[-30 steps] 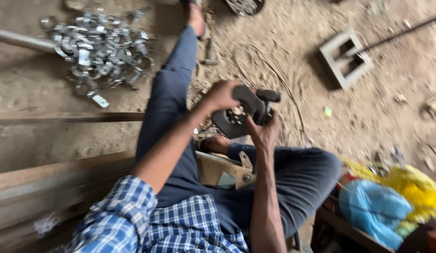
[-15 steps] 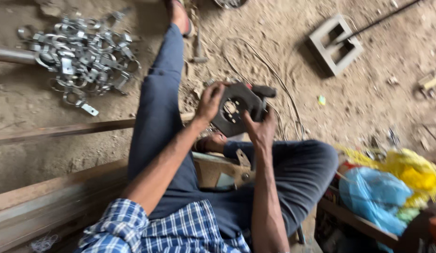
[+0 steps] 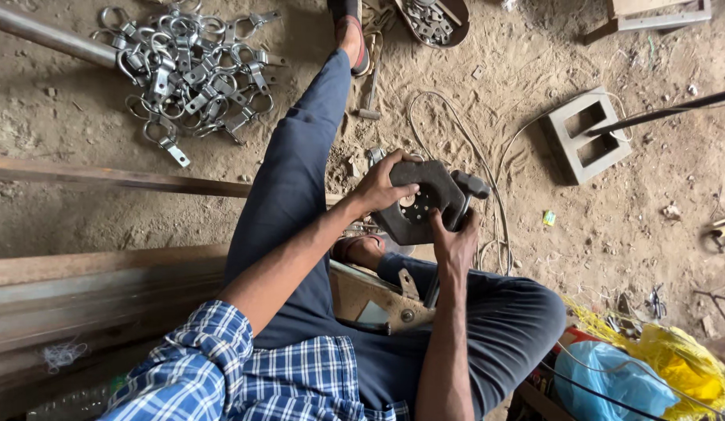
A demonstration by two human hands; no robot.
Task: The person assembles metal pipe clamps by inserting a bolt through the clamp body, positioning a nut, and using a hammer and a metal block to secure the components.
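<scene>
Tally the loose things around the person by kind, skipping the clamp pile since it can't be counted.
Dark flat metal plate with a round centre hole, held in both hands: 1
Grey hollow concrete block: 1
Hammer lying on the dirt: 1
Round pan of small metal parts: 1
Blue plastic bag: 1
Yellow plastic bag: 1
Total: 6
</scene>
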